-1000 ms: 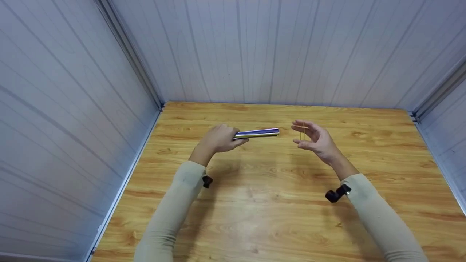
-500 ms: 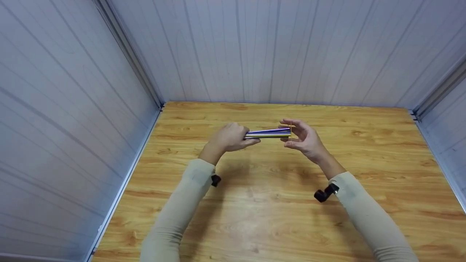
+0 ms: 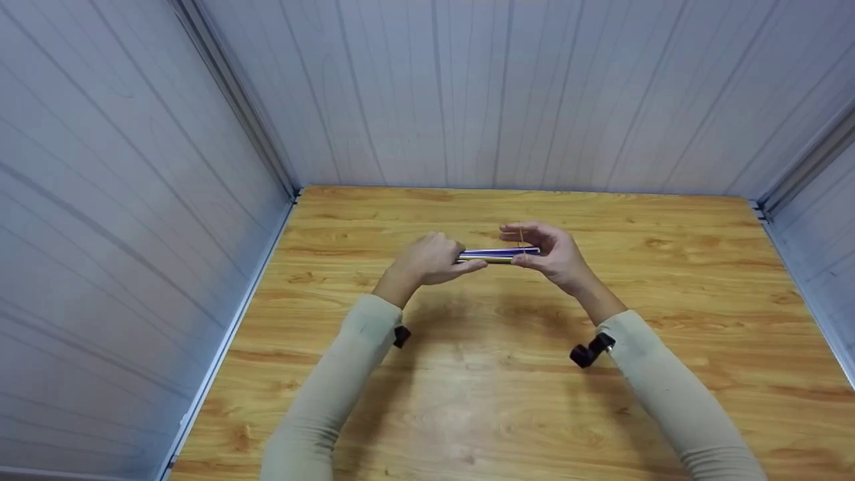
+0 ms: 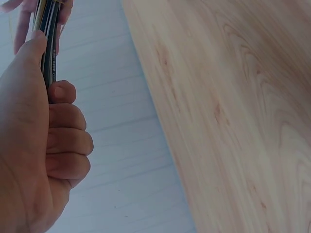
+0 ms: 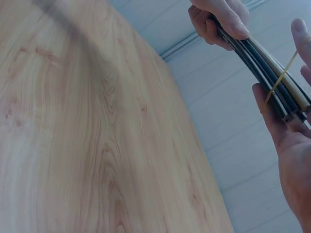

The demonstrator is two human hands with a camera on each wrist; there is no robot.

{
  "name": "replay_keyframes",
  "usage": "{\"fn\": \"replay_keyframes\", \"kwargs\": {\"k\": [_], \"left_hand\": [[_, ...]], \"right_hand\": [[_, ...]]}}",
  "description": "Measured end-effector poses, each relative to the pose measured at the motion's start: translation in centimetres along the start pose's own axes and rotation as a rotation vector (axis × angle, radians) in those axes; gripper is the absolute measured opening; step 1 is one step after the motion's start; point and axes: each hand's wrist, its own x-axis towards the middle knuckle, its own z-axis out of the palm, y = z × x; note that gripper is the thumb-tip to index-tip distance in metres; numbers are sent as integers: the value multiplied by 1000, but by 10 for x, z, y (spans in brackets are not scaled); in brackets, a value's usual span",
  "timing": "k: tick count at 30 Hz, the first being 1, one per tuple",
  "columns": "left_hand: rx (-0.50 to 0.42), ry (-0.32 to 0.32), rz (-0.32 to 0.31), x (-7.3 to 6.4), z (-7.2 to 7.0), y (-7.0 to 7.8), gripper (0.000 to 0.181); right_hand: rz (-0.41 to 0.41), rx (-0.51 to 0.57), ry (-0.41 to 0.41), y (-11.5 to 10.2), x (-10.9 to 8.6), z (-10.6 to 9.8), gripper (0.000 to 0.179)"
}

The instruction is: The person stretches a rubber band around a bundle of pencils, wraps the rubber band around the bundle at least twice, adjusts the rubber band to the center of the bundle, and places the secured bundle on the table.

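Note:
A bundle of slim, shiny pencils point(image 3: 495, 254), purple, gold and dark, is held level above the table. My left hand point(image 3: 431, 259) grips its left end, fingers curled round it in the left wrist view and thumb lying along the pencils point(image 4: 47, 53). At the other end is my right hand point(image 3: 558, 257), with a thin yellow rubber band point(image 3: 522, 237) stretched between its spread thumb and fingers. In the right wrist view the rubber band point(image 5: 283, 76) crosses the pencils point(image 5: 260, 63) near their blunt ends, which reach in toward the right palm.
A wood-grain table point(image 3: 461, 401) lies beneath both hands. Pale panelled walls point(image 3: 401, 93) stand behind it and at both sides. A small black wrist camera point(image 3: 591, 351) sticks out from the right sleeve, and another camera point(image 3: 401, 336) from the left.
My hands have come together: the left brought the pencils rightward, and the right moved left. The pencils' ends, earlier apart from the rubber band, now pass through it into the right hand.

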Motion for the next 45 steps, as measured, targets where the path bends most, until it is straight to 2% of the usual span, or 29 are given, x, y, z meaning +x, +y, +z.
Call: {"fn": "replay_keyframes", "kwargs": {"k": [6, 10, 14, 20, 27, 29, 31, 33, 37, 41, 45], "left_hand": [[-21, -9, 7, -2, 9, 1, 62], [-30, -49, 20, -3, 15, 3, 64], [-27, -80, 16, -3, 22, 3, 66], [-47, -56, -51, 0, 22, -5, 64], [-68, 2, -207, 4, 24, -23, 64], [-119, 2, -230, 4, 25, -25, 63], [-193, 1, -247, 5, 27, -27, 62], [-287, 5, -269, 6, 29, -29, 64], [-464, 60, -321, 6, 33, -31, 68], [-606, 143, -347, 4, 34, -30, 66], [-725, 218, -330, 3, 33, -29, 66]], "right_hand": [[50, -65, -3, -8, 8, 1, 48], [23, -100, 7, -12, 11, 0, 45], [-10, -73, -27, -14, 13, 2, 45], [-81, -4, -105, -16, 12, 8, 50], [-272, -17, -167, -21, 1, 20, 38], [-334, -34, -174, -22, 0, 23, 40], [-415, -105, -158, -22, 0, 27, 48], [-518, -232, -126, -22, 0, 31, 62], [-699, -504, -75, -19, -2, 40, 91], [-751, -587, -77, -16, -6, 45, 111], [-741, -546, -18, -13, -8, 46, 122]]}}
